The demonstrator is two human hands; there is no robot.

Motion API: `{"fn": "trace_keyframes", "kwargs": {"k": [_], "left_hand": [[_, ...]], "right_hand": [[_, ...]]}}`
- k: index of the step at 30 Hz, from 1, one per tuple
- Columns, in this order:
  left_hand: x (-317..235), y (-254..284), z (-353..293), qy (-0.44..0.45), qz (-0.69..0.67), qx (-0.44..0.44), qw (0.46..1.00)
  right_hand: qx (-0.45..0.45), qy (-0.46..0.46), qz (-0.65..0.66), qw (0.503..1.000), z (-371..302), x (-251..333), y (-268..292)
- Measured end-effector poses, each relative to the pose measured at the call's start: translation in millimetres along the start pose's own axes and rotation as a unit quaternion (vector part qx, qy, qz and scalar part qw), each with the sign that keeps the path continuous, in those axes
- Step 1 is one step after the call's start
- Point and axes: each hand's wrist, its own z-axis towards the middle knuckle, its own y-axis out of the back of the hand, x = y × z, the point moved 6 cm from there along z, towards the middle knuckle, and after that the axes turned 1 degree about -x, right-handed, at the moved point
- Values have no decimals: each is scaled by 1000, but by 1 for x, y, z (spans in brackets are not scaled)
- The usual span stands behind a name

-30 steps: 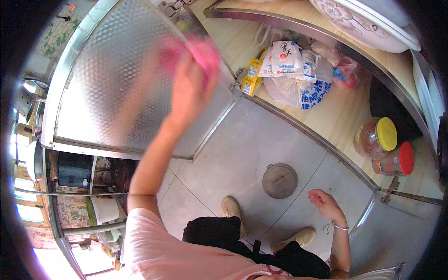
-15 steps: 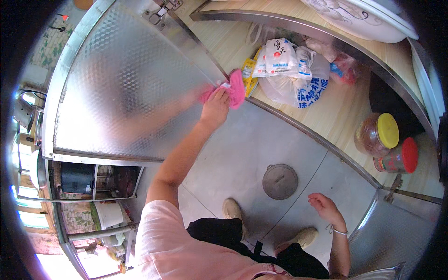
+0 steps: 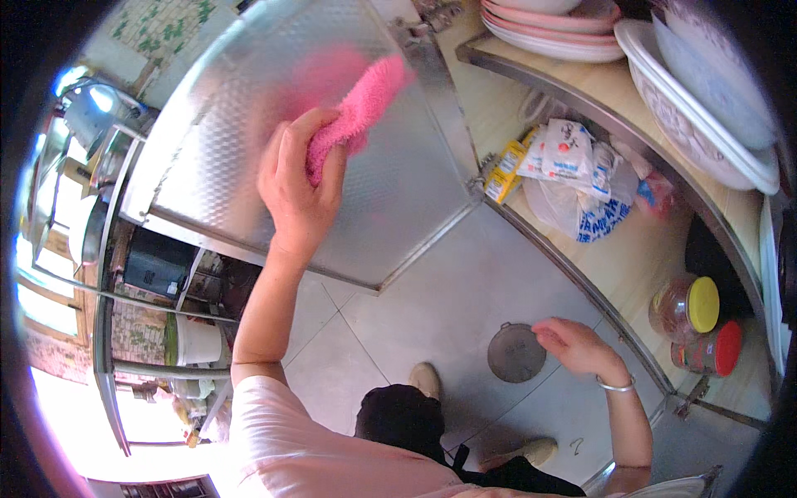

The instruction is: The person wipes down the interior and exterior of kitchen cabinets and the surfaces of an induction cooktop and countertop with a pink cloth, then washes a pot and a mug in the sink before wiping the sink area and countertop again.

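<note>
Head view: left hand [image 3: 300,184] pinches a bunched pink cloth [image 3: 362,101] between thumb and fingers, in front of the open metal door [image 3: 199,162], toward its hinge-side edge (contact with the panel: can't tell). Cloth looks light, soft, fluffy, not fragile; best gripped by its folded middle, as loose ends likely flop. Right hand [image 3: 581,347] looks empty, fingers loosely bent, above the floor [image 3: 332,353]. Yellow packet [image 3: 504,174] sits at the lower shelf's [image 3: 616,264] left front corner; red-lidded jar [image 3: 706,355] near its right end.
</note>
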Motion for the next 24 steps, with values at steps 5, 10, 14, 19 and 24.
{"fn": "trace_keyframes", "kwargs": {"k": [5,10,14,19,24], "left_hand": [[3,-18,-2,-201,234,144,940],[28,-82,-62,-297,256,264,881],[8,-49,-9,-295,286,153,899],[-4,-41,113,-253,361,-2,898],[11,-20,99,-238,400,58,883]], "right_hand": [[-30,167,0,985,74,128,36],[-22,241,223,944,60,191,56],[94,230,89,965,44,183,50],[62,232,59,969,55,167,33],[90,241,32,966,49,157,31]]}}
